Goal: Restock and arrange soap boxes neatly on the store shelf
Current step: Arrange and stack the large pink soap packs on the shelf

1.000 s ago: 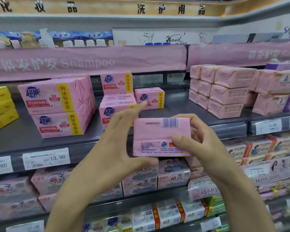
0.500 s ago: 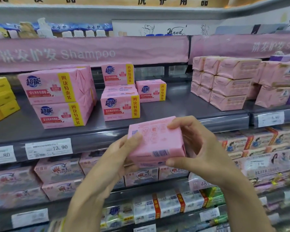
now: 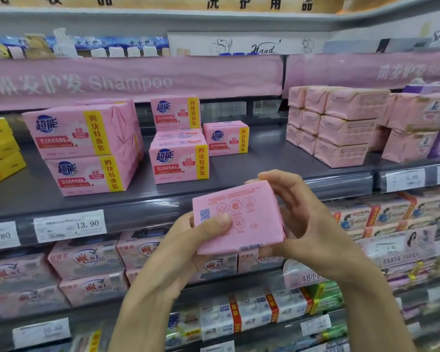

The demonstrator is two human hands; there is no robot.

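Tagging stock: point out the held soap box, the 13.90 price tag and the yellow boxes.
soap box point(image 3: 252, 219): head view, middle of its top face.
price tag point(image 3: 70, 226): head view, centre of the white label.
yellow boxes point(image 3: 0, 148): head view, front of the stack.

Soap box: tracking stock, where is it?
Head view, centre: soap box in left hand and right hand, before the shelf, right of the 13.90 tag.

Two bare hands on bare forearms. Left hand point(image 3: 186, 252) slim and long-fingered, with a short, rounded, plain thumbnail point(image 3: 222, 219). Right hand point(image 3: 310, 224) of like build, slender fingers point(image 3: 277, 177) creased at the joints, narrow at the wrist. Left forearm point(image 3: 148, 316) and right forearm point(image 3: 368, 306) uncovered from the wrists down to the bottom edge of view, smooth and lean, widening slightly away from the wrists.
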